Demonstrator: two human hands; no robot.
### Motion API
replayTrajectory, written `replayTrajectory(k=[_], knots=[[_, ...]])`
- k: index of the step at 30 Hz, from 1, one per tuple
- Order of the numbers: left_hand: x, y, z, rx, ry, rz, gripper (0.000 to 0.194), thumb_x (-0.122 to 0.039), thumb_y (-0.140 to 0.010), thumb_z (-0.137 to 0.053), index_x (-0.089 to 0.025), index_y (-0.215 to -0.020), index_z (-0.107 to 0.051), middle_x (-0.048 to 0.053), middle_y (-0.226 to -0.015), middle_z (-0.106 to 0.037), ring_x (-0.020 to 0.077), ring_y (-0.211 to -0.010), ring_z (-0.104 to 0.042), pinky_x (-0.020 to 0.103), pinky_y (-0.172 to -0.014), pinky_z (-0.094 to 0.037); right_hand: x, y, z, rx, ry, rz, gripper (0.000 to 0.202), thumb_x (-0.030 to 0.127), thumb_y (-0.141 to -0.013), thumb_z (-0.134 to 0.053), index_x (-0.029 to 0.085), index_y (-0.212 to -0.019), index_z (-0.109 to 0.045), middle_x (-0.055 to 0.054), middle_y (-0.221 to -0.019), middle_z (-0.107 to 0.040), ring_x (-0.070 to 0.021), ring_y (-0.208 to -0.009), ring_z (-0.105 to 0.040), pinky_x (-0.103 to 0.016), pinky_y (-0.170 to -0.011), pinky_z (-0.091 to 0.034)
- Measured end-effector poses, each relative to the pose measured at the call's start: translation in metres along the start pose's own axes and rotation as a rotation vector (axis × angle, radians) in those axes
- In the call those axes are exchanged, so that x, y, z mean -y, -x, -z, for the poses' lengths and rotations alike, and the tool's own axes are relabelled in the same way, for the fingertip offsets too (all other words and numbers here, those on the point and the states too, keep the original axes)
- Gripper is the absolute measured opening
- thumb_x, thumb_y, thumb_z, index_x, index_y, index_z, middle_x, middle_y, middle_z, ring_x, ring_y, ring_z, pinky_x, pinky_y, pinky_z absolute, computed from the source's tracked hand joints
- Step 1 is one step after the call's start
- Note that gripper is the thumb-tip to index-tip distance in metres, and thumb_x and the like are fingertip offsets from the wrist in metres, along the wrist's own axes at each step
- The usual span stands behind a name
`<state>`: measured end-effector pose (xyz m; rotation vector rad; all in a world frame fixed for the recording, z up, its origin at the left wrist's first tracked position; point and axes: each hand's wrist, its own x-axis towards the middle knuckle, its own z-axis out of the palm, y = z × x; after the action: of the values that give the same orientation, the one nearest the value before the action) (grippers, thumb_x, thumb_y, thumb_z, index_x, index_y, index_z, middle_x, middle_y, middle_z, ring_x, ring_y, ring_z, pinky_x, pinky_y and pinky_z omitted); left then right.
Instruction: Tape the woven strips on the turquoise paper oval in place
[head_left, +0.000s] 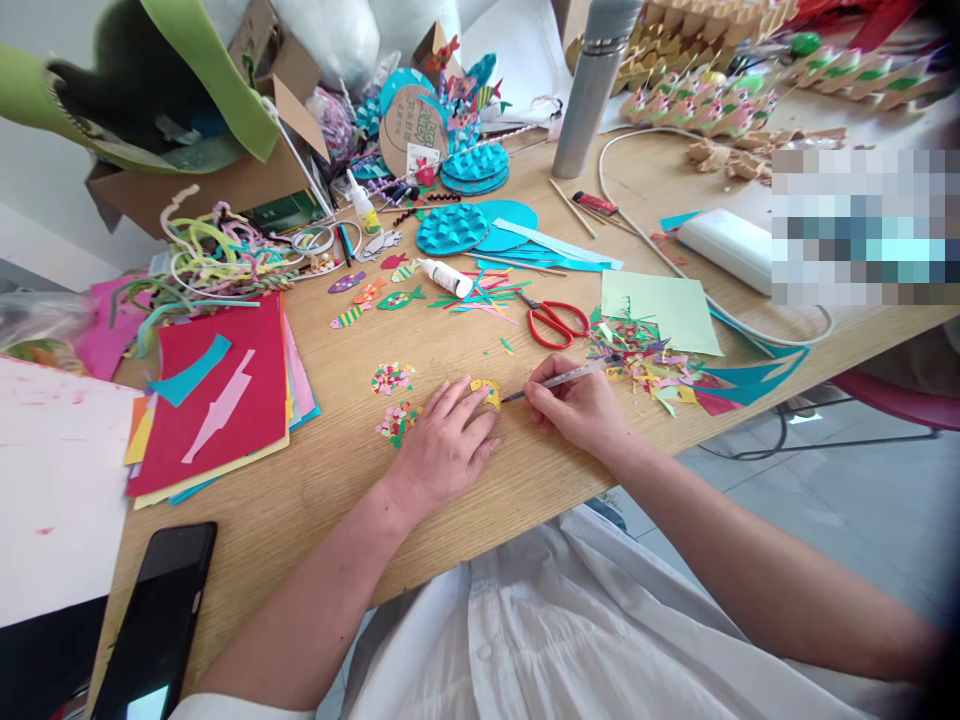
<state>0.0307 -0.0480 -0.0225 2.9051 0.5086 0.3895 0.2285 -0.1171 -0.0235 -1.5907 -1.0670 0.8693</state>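
My left hand (444,445) lies flat on the wooden table (315,540), fingers spread, its fingertips touching a small yellow paper fish (487,391). Pinched in my right hand (574,400) is a slim pen (570,376), its dark tip beside the fish's right end. Two little piles of coloured paper dots (393,378) lie left of and partly beside my left hand. Above them are several decorated paper fish (401,299). A white glue bottle (444,278) lies on its side near thin paper strips (487,292). Red-handled scissors (555,323) rest above my right hand.
Coloured paper sheets (225,400) and a black phone (161,610) are at the left. Paper scraps (652,360), a light green sheet (664,305) and a white cable (637,225) lie right. A grey bottle (589,100) stands at the back, near blue paper ovals (457,230).
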Motion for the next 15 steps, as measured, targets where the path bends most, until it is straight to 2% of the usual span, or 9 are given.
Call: replayTrajectory(k=[7, 15], knots=[[-0.001, 0.0, 0.0, 0.003, -0.004, 0.021, 0.034, -0.033, -0.096, -0.047, -0.016, -0.119, -0.064, 0.013, -0.135, -0.059, 0.0286, -0.132, -0.047, 0.048, -0.108, -0.044, 0.002, 0.001, 0.0, 0.0, -0.066, -0.013, 0.013, 0.026, -0.074, -0.064, 0.023, -0.069, -0.051, 0.003, -0.049, -0.055, -0.013, -0.041, -0.052, -0.025, -0.04, -0.039], [-0.003, -0.002, 0.003, 0.004, -0.01, 0.006, 0.032, -0.032, -0.096, -0.047, -0.015, -0.117, -0.063, 0.015, -0.139, -0.056, 0.0261, -0.132, -0.049, 0.047, -0.111, -0.04, 0.011, 0.002, -0.001, -0.069, -0.13, 0.04, 0.018, 0.03, -0.074, -0.068, 0.023, -0.07, -0.051, 0.003, -0.055, -0.055, -0.0126, -0.046, -0.052, -0.026, -0.044, -0.039]])
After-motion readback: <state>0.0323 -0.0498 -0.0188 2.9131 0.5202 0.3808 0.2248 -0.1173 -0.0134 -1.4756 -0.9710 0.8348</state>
